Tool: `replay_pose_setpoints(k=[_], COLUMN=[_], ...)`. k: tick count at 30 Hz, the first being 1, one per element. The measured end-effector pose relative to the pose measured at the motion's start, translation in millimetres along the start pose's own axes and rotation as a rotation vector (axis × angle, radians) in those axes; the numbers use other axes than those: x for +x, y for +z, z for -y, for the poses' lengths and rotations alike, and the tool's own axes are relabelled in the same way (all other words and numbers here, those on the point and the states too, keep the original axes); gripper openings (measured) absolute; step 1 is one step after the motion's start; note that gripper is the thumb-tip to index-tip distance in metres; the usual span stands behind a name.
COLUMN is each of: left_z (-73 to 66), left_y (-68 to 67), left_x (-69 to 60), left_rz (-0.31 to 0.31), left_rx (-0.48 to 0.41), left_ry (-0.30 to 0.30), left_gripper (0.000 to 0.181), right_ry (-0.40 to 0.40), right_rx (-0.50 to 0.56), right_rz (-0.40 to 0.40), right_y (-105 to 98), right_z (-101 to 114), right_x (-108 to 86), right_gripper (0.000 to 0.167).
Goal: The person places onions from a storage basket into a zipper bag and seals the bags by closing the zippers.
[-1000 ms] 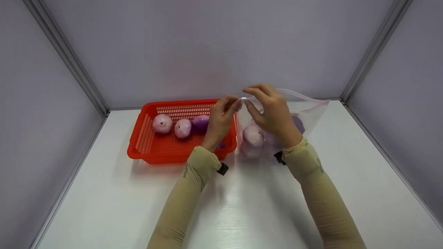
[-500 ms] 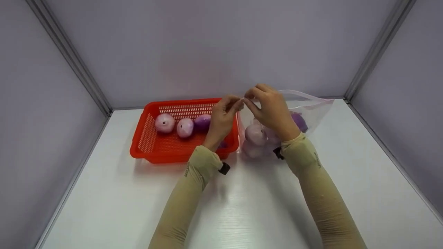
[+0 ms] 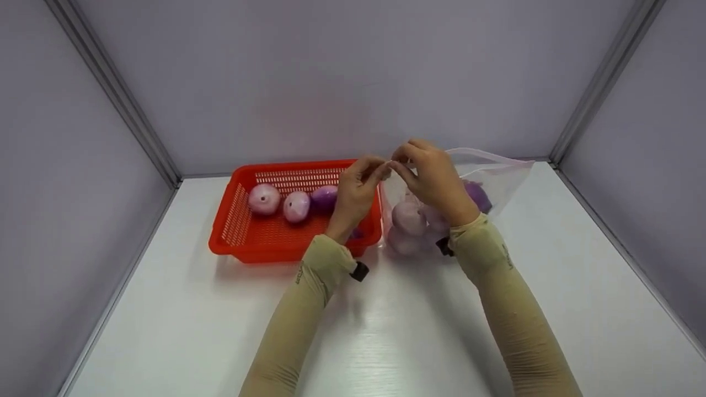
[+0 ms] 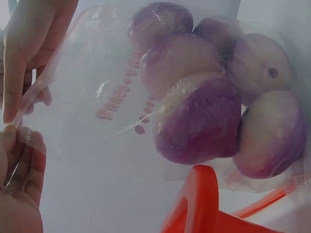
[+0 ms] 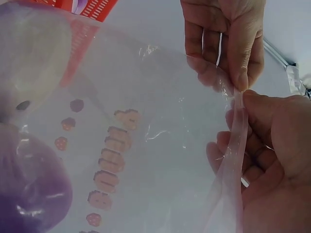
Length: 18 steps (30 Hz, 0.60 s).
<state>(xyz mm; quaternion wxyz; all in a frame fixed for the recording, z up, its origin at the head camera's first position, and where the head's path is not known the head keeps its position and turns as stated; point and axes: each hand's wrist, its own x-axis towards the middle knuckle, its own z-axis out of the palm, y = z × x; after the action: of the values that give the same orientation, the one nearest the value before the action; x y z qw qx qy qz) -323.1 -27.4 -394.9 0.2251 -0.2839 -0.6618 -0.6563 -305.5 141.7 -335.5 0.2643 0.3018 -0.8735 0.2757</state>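
A clear zip bag (image 3: pixel 510 179) with pink lettering holds several purple-and-white, turnip-like round vegetables (image 4: pixel 197 121). My left hand (image 3: pixel 354 193) pinches the zip edge at the bag's left corner between thumb and fingers. Right beside it, my right hand (image 3: pixel 436 184) pinches the same edge with thumb and forefinger; the fingertips of both hands nearly meet. In the right wrist view, the zip strip (image 5: pixel 238 131) runs down from the pinched corner past my right fingers. Farther right, the bag's mouth gapes. The slider seen earlier is hidden behind the fingertips.
A red perforated basket (image 3: pixel 276 255) stands left of the bag, with round vegetables (image 3: pixel 263 199) inside. My left forearm crosses its right end. Grey walls (image 3: pixel 353 77) enclose the white table (image 3: pixel 353 342) behind and at both sides.
One second ago my right fingers were spread around the small white slider at the corner; they have since closed to a pinch on the edge. My left hand keeps its hold, nearly still.
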Motion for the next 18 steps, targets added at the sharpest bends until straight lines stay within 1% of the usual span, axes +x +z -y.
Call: replay_pose_setpoints(k=[4,10,18], left_z=[1.1,0.0,-0.2], left_y=[0.5,1.0,1.3], left_x=[-0.8,-0.6,-1.0], left_rz=[-0.009,-0.012,-0.018], left_rx=[-0.003,-0.009,0.001], left_ry=[-0.016,-0.035,-0.022], left_gripper=[0.012,0.013,0.013], right_ry=[-0.002,-0.031,-0.046], right_rx=[0.003,0.031,0.035], right_rz=[0.011,-0.008,-0.006], right_y=[0.9,0.1,-1.7], right_z=[-1.3,-3.6,-7.7], right_x=[-0.7,-2.3,-4.4], right_gripper=[0.015,0.015,0.012])
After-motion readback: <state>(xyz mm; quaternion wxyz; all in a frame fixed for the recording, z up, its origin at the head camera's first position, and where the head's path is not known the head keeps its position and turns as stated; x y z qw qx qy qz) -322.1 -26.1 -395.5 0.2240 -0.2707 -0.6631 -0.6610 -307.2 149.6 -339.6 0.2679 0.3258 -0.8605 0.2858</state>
